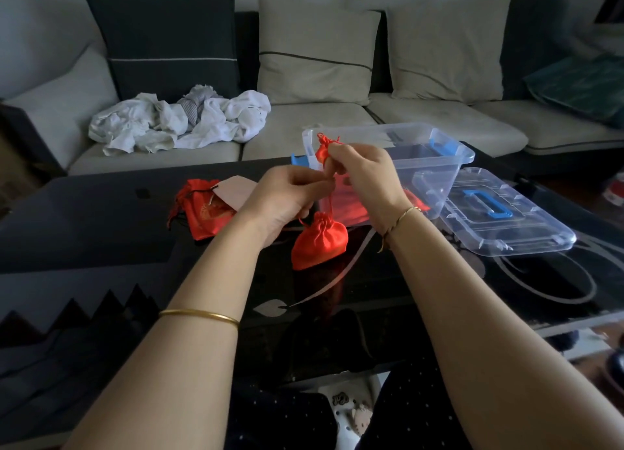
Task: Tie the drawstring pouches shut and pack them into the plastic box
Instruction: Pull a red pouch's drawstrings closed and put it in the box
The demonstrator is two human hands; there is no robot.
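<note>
A small red drawstring pouch [323, 149] is held up above the black table, my right hand [366, 169] shut on it near its gathered neck. My left hand [290, 196] pinches the pouch's red cord just below and left of it. A second red pouch [319, 242], cinched at the top, rests on the table beneath my hands. Another red pouch [202, 209] lies flat to the left, partly under a pale card [238, 194]. More red fabric [351, 201] lies behind my hands. The clear plastic box [435, 159] stands open behind my right hand.
The box's clear lid [506, 220] with a blue handle lies flat on the table at the right. A sofa with cushions and a heap of white cloth [179, 122] runs along the back. The glossy black table [101, 233] has its near edge by my knees.
</note>
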